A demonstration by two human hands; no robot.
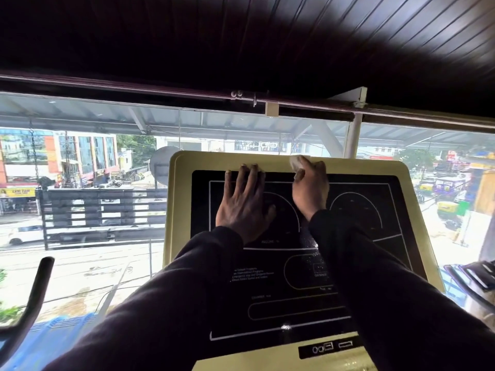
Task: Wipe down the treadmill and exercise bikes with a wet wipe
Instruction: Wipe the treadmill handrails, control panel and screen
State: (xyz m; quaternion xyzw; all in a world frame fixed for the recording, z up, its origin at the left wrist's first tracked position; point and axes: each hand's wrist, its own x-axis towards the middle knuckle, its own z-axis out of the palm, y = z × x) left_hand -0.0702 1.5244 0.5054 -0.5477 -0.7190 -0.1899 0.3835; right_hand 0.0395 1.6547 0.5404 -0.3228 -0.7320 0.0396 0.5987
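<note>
The treadmill console [417,199] stands in front of me, cream-framed around a black display panel [356,218] with white outlines. My left hand [245,202] lies flat on the panel's upper left, fingers straight and reaching the cream frame. My right hand [310,186] holds a crumpled white wet wipe [296,162] against the top cream edge of the console, fingers curled round it. Dark sleeves cover both forearms. Droplets glisten on the panel below my right wrist.
A glass wall [107,183] behind the console looks onto a street. A black curved handlebar [32,298] of another machine rises at the lower left. Part of a further machine [474,274] shows at the right edge. Small ports [329,346] sit at the console's bottom.
</note>
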